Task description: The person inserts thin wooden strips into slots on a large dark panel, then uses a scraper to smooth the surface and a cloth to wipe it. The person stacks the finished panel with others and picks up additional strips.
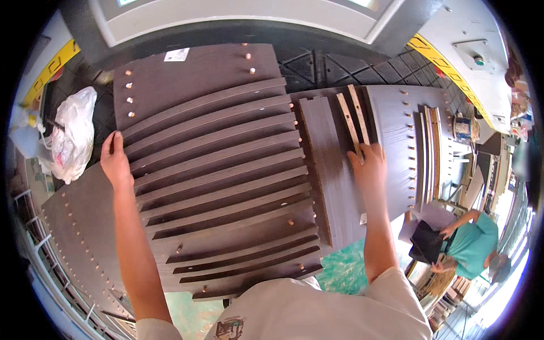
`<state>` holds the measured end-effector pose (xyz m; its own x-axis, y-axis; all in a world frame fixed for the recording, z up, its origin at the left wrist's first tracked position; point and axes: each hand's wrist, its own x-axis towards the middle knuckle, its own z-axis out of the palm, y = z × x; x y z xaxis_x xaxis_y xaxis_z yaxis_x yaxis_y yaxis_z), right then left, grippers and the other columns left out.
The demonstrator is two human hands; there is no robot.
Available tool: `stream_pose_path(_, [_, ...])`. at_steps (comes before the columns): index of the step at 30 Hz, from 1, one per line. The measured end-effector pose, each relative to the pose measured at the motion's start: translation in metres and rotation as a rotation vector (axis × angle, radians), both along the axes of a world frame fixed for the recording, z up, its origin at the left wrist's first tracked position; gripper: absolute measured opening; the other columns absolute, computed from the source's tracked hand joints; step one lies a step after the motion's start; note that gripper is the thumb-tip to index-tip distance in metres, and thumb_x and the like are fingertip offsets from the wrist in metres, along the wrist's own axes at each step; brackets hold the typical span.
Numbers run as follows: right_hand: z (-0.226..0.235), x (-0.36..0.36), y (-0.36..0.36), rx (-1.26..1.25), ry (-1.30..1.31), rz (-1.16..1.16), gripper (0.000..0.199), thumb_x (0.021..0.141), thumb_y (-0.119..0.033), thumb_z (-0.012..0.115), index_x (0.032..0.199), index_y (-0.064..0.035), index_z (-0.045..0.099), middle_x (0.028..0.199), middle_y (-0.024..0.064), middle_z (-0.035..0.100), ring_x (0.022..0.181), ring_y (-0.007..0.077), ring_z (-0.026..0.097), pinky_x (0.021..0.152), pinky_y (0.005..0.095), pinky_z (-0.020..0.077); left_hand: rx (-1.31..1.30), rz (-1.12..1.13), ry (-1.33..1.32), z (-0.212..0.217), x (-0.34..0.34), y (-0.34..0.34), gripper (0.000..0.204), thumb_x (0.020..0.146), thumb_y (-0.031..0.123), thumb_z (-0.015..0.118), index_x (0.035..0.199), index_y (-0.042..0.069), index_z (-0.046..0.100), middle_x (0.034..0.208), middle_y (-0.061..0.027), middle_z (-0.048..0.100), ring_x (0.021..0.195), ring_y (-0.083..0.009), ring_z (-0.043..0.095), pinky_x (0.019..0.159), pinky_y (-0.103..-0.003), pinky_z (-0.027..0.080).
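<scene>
Several long, dark brown wooden slats (221, 148) lie side by side across dark brown panels. At the left end of the farthest slats is my left hand (117, 161), its fingers drawn together around what looks like a slat end. My right hand (371, 164) is over the panels to the right, closed on the near ends of two narrow wooden strips (348, 120) with pale edges. Just left of that hand lies a wide dark board (328, 170). Small round wooden dowels (248, 56) stand up from the panels.
A white plastic bag (73, 133) sits at the far left. Another panel (394, 147) with dowels and more strips (430, 153) lies to the right, near a small tin (466, 128). Beyond is a grey-and-white machine (243, 28). A person in green (476, 243) holds a dark piece at the right.
</scene>
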<state>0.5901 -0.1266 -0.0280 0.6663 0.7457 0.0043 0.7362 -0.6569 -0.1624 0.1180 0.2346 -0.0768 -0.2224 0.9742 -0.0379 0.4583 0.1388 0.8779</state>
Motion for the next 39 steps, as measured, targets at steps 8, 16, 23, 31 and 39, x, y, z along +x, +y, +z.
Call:
stream_pose_path(8, [0.048,-0.023,0.010,0.194,0.390,-0.088,0.037,0.102,-0.021,0.067,0.126,0.0067,0.067,0.104,0.0140,0.070,0.086,0.0220,0.065,0.078,0.0339,0.0525,-0.004,0.011,-0.047,-0.004,0.002,0.001,0.035,0.099,0.022,0.071,0.122,-0.003,0.071,0.113,-0.0059,0.072,0.103,-0.0131,0.064,0.095,-0.028,0.048])
stream_pose_path(16, [0.087,-0.095,0.100,0.017,0.886,0.286,0.042,0.097,-0.016,0.071,0.133,0.0031,0.063,0.095,0.0113,0.070,0.082,0.0156,0.060,0.077,0.0327,0.0512,0.086,-0.582,-0.212,0.085,0.058,-0.067,0.048,0.099,0.012,0.070,0.144,0.007,0.055,0.138,-0.0075,0.064,0.119,-0.0204,0.063,0.101,-0.034,0.052])
stream_pose_path(23, [0.124,-0.145,0.213,-0.380,1.053,0.736,0.042,0.098,-0.028,0.073,0.124,0.0037,0.063,0.089,0.0136,0.069,0.078,0.0190,0.064,0.073,0.0368,0.0513,-0.142,-0.739,-0.627,0.115,0.024,-0.053,0.044,0.096,0.005,0.072,0.138,0.004,0.058,0.127,-0.0112,0.066,0.113,-0.0176,0.065,0.090,-0.032,0.061])
stream_pose_path(31, [0.088,-0.110,0.237,-0.157,0.647,0.909,0.048,0.094,-0.030,0.076,0.128,0.0020,0.064,0.101,0.0132,0.074,0.087,0.0234,0.071,0.080,0.0365,0.0556,-0.219,-0.258,-0.620,0.086,-0.024,0.007,0.042,0.094,0.034,0.079,0.114,-0.001,0.066,0.097,-0.0052,0.067,0.083,-0.0149,0.070,0.072,-0.027,0.058])
stream_pose_path(39, [0.061,-0.064,0.282,-0.002,0.373,0.716,0.037,0.096,-0.029,0.074,0.120,0.0000,0.072,0.103,0.0144,0.073,0.094,0.0211,0.069,0.085,0.0331,0.0531,-0.122,-0.413,0.047,0.054,-0.010,0.067,0.061,0.099,0.056,0.064,0.121,0.000,0.071,0.096,-0.0098,0.072,0.087,-0.0191,0.069,0.079,-0.034,0.054])
